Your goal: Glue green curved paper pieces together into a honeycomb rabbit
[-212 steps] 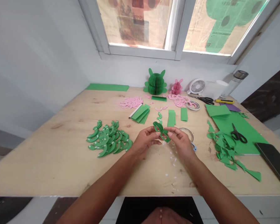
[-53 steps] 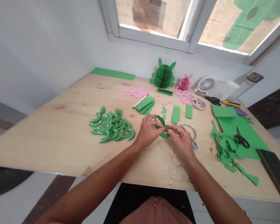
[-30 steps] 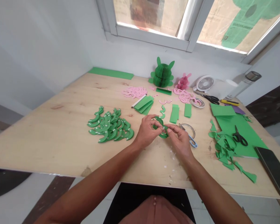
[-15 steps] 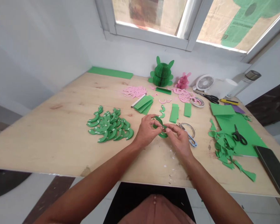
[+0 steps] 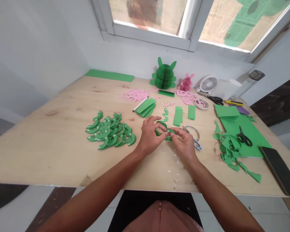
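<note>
Between my two hands is a curved green paper strip (image 5: 162, 124), partly hidden by the fingers, with a small white patch where the fingertips meet. My left hand (image 5: 151, 133) pinches it from the left. From the right, my right hand (image 5: 183, 140) pinches it too, the fingertips of both hands nearly touching. Just beyond lies a wavy green paper piece (image 5: 165, 115) with white patches. To the left is a pile of curved green paper pieces (image 5: 111, 130), many with white patches. A roll of tape (image 5: 192, 130) and a blue-handled cutter (image 5: 197, 144) lie beside my right hand.
Folded green paper (image 5: 146, 107), pink cut pieces (image 5: 135, 95) and green rectangles (image 5: 177, 116) lie farther back. A green honeycomb paper figure (image 5: 164, 75) and a small white fan (image 5: 208, 83) stand by the wall. At right are black scissors (image 5: 244, 137), green scraps (image 5: 229, 148) and a phone (image 5: 279, 170).
Both hands still pinch the green paper strip, which now looks flatter and more covered by the fingers. The whole view has shifted slightly, with the table contents appearing a little farther left.
</note>
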Demonstrator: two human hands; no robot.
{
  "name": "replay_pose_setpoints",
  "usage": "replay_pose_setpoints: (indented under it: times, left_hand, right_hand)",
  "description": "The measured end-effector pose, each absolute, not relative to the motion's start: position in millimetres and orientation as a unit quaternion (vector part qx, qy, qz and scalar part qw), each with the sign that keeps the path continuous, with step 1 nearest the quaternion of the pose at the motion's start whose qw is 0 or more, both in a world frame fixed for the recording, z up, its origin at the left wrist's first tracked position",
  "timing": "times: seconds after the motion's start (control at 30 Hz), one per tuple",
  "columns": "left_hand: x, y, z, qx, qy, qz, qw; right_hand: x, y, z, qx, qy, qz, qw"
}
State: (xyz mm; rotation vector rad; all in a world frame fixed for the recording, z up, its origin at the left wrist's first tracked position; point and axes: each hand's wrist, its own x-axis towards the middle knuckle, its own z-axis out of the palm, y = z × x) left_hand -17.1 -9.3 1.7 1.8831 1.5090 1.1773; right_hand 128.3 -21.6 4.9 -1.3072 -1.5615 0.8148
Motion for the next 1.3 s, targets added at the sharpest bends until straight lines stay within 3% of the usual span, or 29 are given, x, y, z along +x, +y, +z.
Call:
replay_pose_setpoints:
  times: [0.23, 0.4, 1.3]
  left_hand:
    - [-16.1, -15.3, 5.0, 0.744, 0.505, 0.435, 0.048]
    - [-17.1, -13.5, 3.7, 0.767, 0.479, 0.428, -0.021]
    - [-18.4, -9.8, 1.4, 0.807, 0.414, 0.406, -0.109]
  right_hand:
    - [129.9, -19.7, 3.5, -0.520, -0.615, 0.365, 0.468]
    - [131.4, -19.4, 2.4, -0.530, -0.609, 0.373, 0.457]
    - [133.3, -20.4, 2.3, -0.532, -0.603, 0.401, 0.439]
